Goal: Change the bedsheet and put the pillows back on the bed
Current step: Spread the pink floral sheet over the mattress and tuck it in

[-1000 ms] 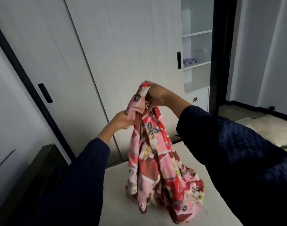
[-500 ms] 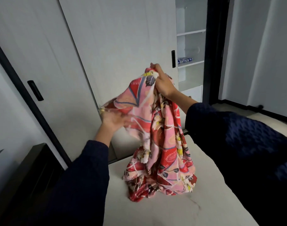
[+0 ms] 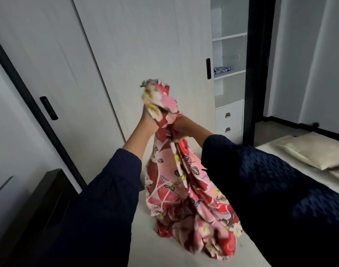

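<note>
Head view: left hand (image 3: 149,121), right hand (image 3: 181,126) grip bunched, crumpled floral bedsheet (image 3: 174,189)

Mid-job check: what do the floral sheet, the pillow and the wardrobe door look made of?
Floral sheet: thin printed cloth, likely cotton or a blend; matte, it bunches and hangs in soft folds, frayed at the top.
Pillow: beige fabric cover with a slight sheen; filling unseen.
Wardrobe door: pale matte board with faint grain lines, probably laminate; its black handle could be metal or plastic.

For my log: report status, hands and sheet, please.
Left hand, right hand: both grip floral bedsheet, held up, bunched. Its lower end rests on bare mattress. Pillow far right, well apart.
</note>
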